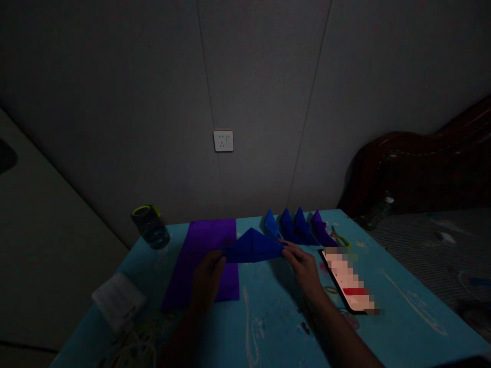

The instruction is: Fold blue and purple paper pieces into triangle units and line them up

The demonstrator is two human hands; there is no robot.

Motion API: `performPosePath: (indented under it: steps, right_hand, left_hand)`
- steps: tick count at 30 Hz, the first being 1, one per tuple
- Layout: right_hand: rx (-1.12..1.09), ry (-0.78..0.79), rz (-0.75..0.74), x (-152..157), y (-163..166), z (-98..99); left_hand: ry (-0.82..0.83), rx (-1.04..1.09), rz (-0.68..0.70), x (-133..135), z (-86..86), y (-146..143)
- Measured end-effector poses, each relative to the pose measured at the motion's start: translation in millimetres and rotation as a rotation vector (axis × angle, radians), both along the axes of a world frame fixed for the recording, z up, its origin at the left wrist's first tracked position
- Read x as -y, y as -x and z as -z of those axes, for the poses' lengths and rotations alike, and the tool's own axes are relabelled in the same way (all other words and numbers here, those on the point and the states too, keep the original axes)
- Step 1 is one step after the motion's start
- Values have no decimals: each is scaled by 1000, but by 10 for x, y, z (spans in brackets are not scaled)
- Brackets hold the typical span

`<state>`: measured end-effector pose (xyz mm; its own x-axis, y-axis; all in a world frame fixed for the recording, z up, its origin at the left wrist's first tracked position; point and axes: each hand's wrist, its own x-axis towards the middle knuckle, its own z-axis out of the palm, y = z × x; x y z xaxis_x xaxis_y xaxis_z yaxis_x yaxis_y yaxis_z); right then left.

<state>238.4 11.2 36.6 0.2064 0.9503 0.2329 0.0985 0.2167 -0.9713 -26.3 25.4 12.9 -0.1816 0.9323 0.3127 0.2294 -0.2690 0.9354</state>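
I log one item in work: a blue folded paper (252,246).

- Form: a wide, low triangle, dark blue, folded flat with sharp edges.
- Pose: the apex points away from me. The long base edge faces me and runs left to right, close to level.
- Support: the left tip is pinched in the left grip (209,281) and the right tip in the right grip (305,266).
- Position: its left end overlaps the right edge of the purple sheet (207,245). The rest sits over the light blue bench (276,317), near its far middle.
- Limit: in this dim light I cannot tell whether the base touches the bench or hangs just above it.
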Motion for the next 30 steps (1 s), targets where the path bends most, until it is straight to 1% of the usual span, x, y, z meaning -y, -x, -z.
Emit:
performPosePath:
  steps: [4,8,14,18,21,26,30]
  right_hand:
    - [-2,-2,-14,-14,-18,-5]
    - [41,36,2,-16,-31,13]
    - [30,62,49,-29,-47,103]
    - [15,48,44,-16,-26,95]
    - [-43,71,42,-2,4,57]
    - [-232,99,43,-21,38,32]
    - [-235,156,119,-27,95,19]
  left_hand:
    - [12,-3,-23,-11,34,11]
    - [6,9,-44,10,-15,17]
    - [76,96,-55,10,-60,-8]
    - [133,145,-63,-10,-57,-6]
    - [138,167,-52,0,-78,-9]
    - [145,311,-109,37,-125,-61]
    - [136,332,-151,27,-100,-84]
